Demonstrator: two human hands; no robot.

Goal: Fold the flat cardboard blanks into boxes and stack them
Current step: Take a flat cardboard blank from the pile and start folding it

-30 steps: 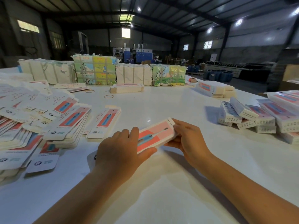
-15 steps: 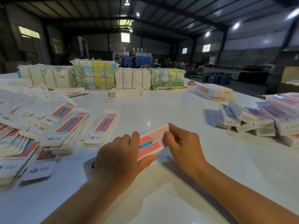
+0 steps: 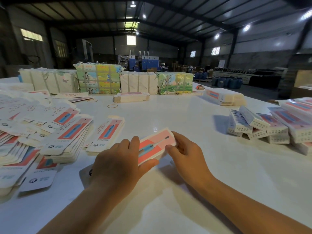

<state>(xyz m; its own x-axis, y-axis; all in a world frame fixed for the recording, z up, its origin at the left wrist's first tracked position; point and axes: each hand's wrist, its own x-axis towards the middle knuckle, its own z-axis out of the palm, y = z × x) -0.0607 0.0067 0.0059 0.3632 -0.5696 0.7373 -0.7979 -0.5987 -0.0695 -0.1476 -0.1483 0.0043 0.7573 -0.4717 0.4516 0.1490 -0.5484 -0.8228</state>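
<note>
— What did the box [image 3: 156, 146] look like, and where was it?

— It was a slim white carton, its top face printed in coral red and pale pink with a blue-handled toothbrush drawn along its length. It sat low at the centre of the white table [image 3: 194, 119], angled so its far end pointed toward one o'clock.

— How were the hands placed?

— The left hand [image 3: 118, 164] gripped the near end, fingers curled over the top edge and the thumb pressed along the lower side. The right hand [image 3: 187, 154] pinched the far end, fingers bent at the corner; whether a flap lay under them I could not tell.

— And the rest of the work?

— Flat blanks [image 3: 65, 132] lay fanned in loose piles at nine o'clock, showing the same red-and-blue print, with one smaller pile [image 3: 108, 134] just beside the left hand. Finished boxes [image 3: 263, 125] were heaped at three o'clock, their white end faces dotted. At twelve o'clock stood wrapped bundles [image 3: 99, 78], and two rubber bands [image 3: 112, 106] lay before them.
</note>
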